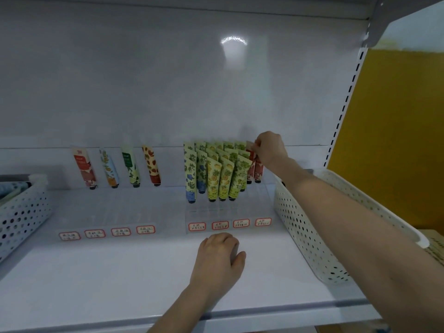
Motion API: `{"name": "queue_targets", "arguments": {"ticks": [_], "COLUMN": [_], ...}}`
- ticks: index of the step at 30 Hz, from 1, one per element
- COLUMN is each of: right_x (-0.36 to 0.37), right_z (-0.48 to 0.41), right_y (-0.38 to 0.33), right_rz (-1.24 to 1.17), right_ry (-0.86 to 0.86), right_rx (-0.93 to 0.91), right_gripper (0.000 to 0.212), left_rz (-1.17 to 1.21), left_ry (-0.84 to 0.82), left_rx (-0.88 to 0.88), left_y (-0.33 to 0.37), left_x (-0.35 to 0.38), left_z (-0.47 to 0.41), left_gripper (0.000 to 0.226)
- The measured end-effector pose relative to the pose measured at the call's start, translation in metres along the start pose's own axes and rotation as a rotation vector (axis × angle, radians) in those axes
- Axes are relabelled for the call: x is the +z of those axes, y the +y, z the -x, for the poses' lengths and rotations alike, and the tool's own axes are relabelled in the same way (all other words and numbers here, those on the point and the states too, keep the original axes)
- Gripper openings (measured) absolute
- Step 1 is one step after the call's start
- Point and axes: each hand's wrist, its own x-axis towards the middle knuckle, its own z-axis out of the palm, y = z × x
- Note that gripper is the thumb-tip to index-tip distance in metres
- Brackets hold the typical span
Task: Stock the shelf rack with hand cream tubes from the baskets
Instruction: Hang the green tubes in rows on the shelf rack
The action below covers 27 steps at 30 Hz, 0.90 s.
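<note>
My right hand [270, 146] reaches to the back of the shelf and pinches the top of a red hand cream tube [252, 162] in the rightmost lane of the right clear rack [228, 212]. Blue, yellow and green tubes [216, 174] stand in rows in the lanes to its left. My left hand [219, 254] rests on the white shelf [120, 272] in front of that rack, fingers curled, holding nothing. The left clear rack [105, 212] holds one tube at the back of each lane, the leftmost red [84, 168].
A white perforated basket [312, 224] stands on the shelf at the right, under my right forearm. A second perforated basket [21, 212] with tubes inside sits at the left edge. Handwritten red-bordered labels [219, 225] line the rack fronts. A yellow wall lies beyond the shelf upright.
</note>
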Motion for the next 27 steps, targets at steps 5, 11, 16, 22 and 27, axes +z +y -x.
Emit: {"name": "queue_targets", "arguments": {"ticks": [5,11,16,22,27], "right_x": [-0.002,-0.004,-0.022,-0.059,-0.111], "right_z": [0.002,0.004,0.011,0.030,0.059], "right_y": [-0.002,-0.003,-0.002,0.012,0.037], "right_rz": [0.005,-0.031,-0.103,-0.169,-0.169], "right_ry": [-0.010,-0.027,0.029,0.080,0.194], "right_rx": [-0.024,-0.008,-0.047,-0.117,-0.150], "right_gripper": [0.020,0.018,0.024,0.019,0.018], "left_rz": [-0.009,-0.011,-0.014,0.008,0.029], "left_ry": [-0.010,-0.007,-0.018,-0.049,-0.082], "left_rx": [0.002,-0.002,-0.003,-0.004,0.012], "left_y": [0.000,0.001,0.003,0.009,0.032], "left_x": [0.001,0.000,-0.002,-0.009,-0.025], "left_z": [-0.001,0.000,0.000,0.001,-0.004], "left_gripper": [0.022,0.025,0.024,0.024,0.030]}}
